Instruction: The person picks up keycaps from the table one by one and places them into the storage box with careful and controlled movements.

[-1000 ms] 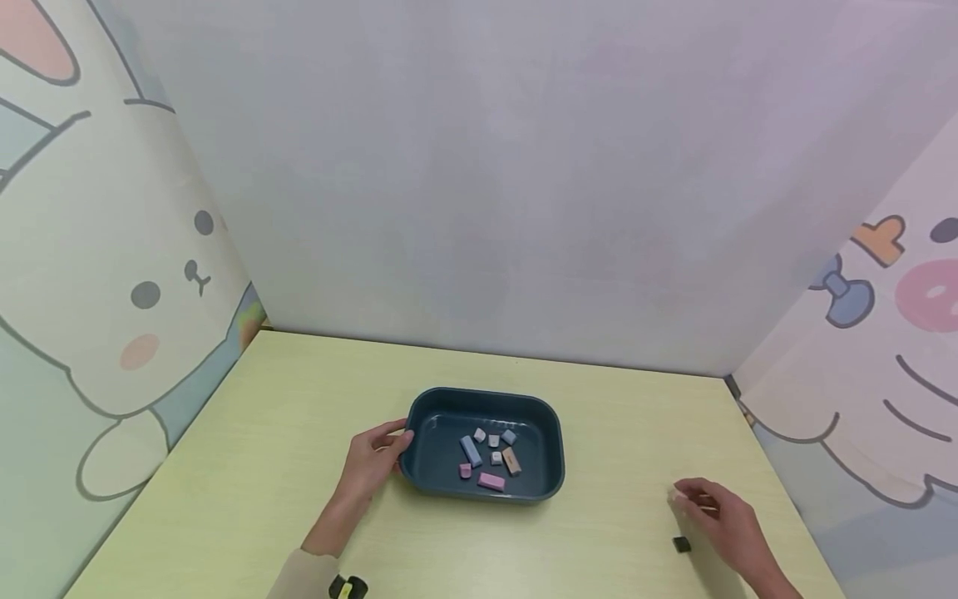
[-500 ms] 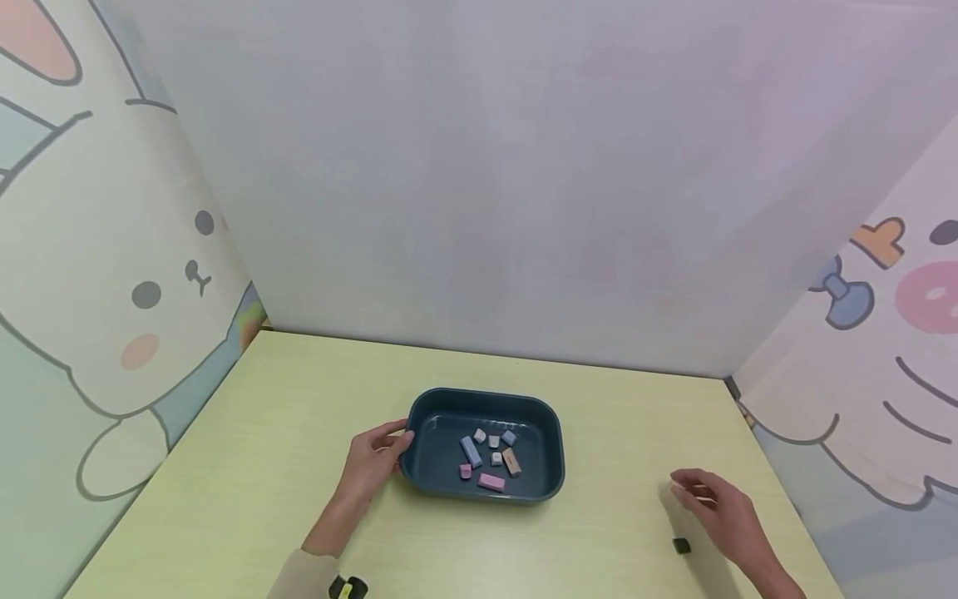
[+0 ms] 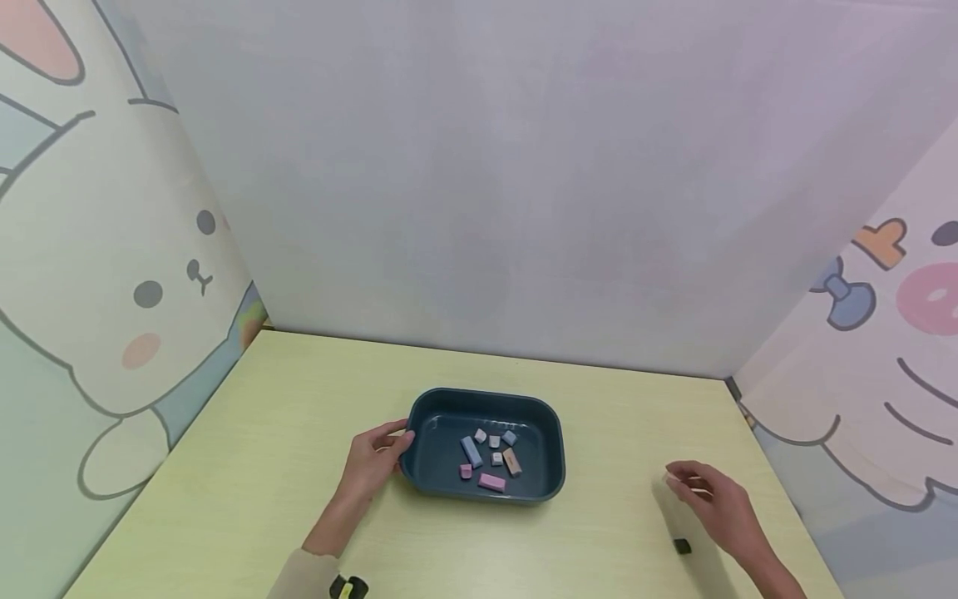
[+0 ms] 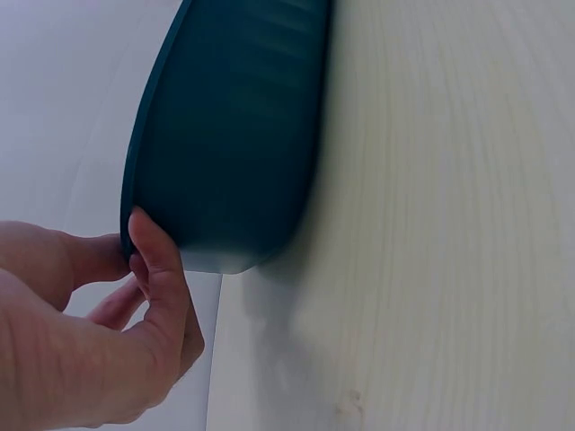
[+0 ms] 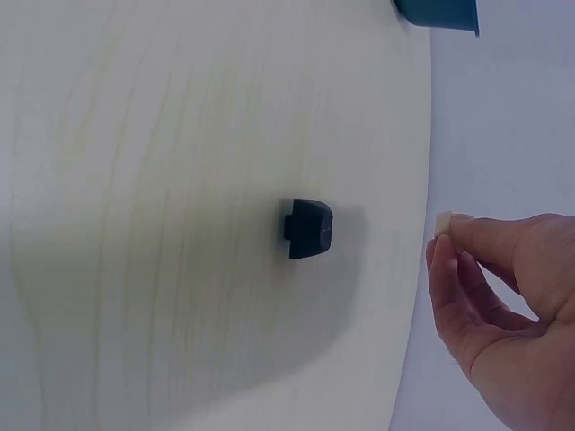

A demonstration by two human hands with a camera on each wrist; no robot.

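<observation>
My left hand [image 3: 368,464] grips the left end of a dark teal plastic bin [image 3: 436,467], thumb and fingers pinching its rim, as the left wrist view also shows. Inside the bin lie several small keycaps in white, blue, orange and pink, such as the long blue keycap [image 3: 471,452] and the pink keycap [image 3: 491,482]. Over at the right, my right hand [image 3: 720,509] is raised above the table and pinches a small off-white keycap [image 5: 442,224] between thumb and fingertips. A black keycap [image 5: 312,229] rests on its side on the table near that hand.
The pale yellow wooden table [image 3: 322,391] ends at a plain whitish back wall [image 3: 479,208]. Cartoon-printed panels [image 3: 112,291] rise at both sides. Part of a black and yellow object [image 3: 348,587] shows beside the left sleeve.
My right hand has moved slightly up and left, away from the black keycap, which stays put. The left hand and the bin have not moved.
</observation>
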